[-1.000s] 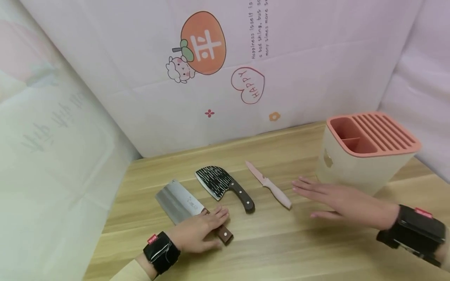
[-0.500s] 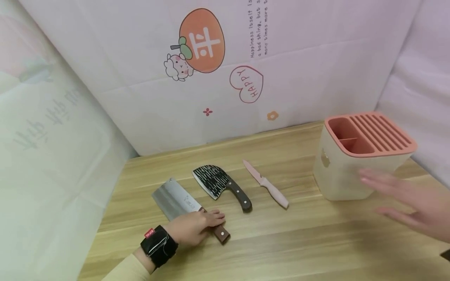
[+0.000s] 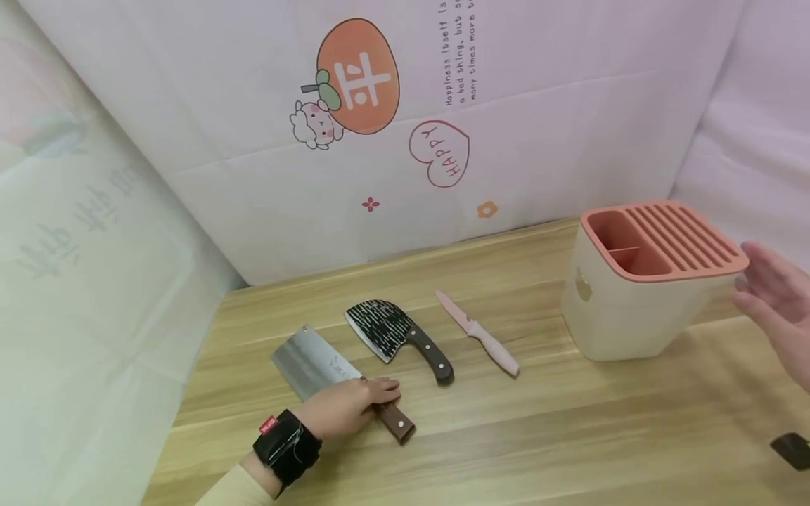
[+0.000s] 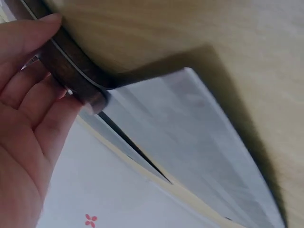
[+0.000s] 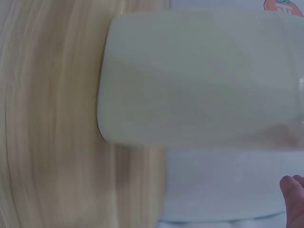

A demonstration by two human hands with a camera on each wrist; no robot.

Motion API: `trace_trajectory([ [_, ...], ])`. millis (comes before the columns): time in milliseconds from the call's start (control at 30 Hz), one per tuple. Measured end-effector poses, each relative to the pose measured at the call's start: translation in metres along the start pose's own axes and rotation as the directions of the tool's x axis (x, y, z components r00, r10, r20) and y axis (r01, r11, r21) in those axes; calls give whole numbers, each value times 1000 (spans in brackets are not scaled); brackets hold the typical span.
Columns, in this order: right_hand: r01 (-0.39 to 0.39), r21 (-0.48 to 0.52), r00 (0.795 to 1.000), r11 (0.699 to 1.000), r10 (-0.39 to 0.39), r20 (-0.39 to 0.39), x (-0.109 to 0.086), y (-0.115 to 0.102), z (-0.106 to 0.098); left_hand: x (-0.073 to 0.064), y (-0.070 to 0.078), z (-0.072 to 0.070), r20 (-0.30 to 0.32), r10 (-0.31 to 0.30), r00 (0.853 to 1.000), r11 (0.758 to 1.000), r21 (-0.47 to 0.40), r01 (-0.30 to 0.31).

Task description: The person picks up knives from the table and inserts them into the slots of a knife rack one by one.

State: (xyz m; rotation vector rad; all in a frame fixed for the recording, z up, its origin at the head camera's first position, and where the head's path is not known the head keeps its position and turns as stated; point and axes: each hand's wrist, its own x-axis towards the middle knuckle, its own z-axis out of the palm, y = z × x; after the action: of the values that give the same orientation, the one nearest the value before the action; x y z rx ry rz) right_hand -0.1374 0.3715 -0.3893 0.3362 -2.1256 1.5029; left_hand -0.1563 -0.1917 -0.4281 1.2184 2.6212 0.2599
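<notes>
My left hand (image 3: 342, 407) grips the brown handle of a cleaver (image 3: 310, 360) at the table's left. In the left wrist view, thumb and fingers lie on opposite sides of that handle, and the broad blade (image 4: 175, 128) slants close over the wood. My right hand (image 3: 777, 299) holds nothing, fingers spread loosely, its fingertips right at the right edge of a white knife block (image 3: 633, 323) with a coral slotted lid. Only part of that hand (image 5: 295, 202) shows in the right wrist view, beside the block's plain wall (image 5: 204, 80).
Right of the cleaver lie a wide black-patterned chopping knife (image 3: 382, 327) with a dark handle and a small pink paring knife (image 3: 496, 351). A printed cloth (image 3: 272, 190) closes off the table's back; more cloth hangs at both sides.
My right hand has moved right and up, from beside the paring knife to the knife block's far right side. My left hand's fingers have gone from lying flat over the cleaver handle to gripping it.
</notes>
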Motion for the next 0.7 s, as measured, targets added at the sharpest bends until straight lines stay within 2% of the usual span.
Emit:
trace_trajectory([
  [67, -31, -4, 998, 1000, 31, 60, -2, 2, 6, -1, -1, 0, -17, 7, 1000, 1000, 6, -7],
  [133, -45, -119, 993, 992, 58, 105, -3, 1, 11, -1, -3, 1, -24, 13, 1000, 1000, 8, -13],
  [200, -63, -159, 989, 985, 83, 122, -3, 1, 16, -2, -3, 2, -30, 20, 999, 1000, 19, -20],
  [400, -72, -88, 991, 993, 81, 102, -1, 1, 20, -3, -2, 2, -26, 47, 999, 994, 99, -45],
  [533, -58, -103, 994, 993, 67, 85, 0, 1, 22, -3, -1, 0, -17, 73, 997, 984, 165, -69],
  [700, -49, -45, 996, 998, 52, 77, 1, 1, 24, -2, 1, -1, -50, 124, 991, 968, 224, -110],
])
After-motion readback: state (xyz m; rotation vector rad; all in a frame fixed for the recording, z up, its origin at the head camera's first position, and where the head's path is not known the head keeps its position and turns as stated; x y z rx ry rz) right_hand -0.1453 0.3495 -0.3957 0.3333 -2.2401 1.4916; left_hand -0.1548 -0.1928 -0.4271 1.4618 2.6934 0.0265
